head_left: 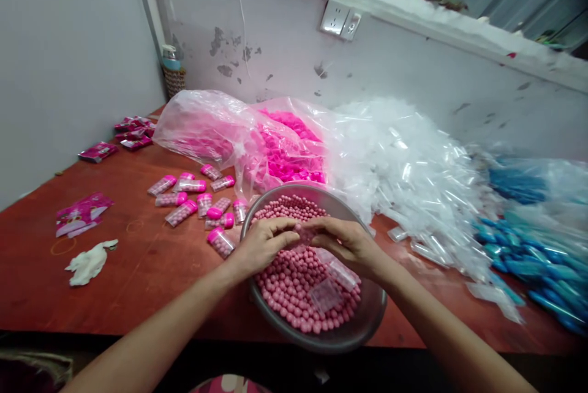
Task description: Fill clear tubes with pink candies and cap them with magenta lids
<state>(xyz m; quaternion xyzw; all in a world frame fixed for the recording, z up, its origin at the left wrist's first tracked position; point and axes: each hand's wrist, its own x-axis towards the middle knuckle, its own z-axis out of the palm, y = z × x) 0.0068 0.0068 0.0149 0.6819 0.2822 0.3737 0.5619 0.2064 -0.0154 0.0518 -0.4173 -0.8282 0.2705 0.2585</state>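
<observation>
Worn red table (pixel 138 270), round metal bowl (pixel 362 325), glossy pink beads (pixel 294 283)

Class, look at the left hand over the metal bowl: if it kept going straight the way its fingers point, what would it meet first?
The left hand points rightward at the right hand, so it would meet that hand's fingertips and the small item pinched between them almost at once; depth is unclear.

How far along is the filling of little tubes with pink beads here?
Done: about a dozen capped tubes lie on the table. In hand: the left hand and right hand meet over the bowl, apparently on one tube, largely hidden. Left: many pink beads, a bag of pink caps and a heap of empty tubes.
</observation>
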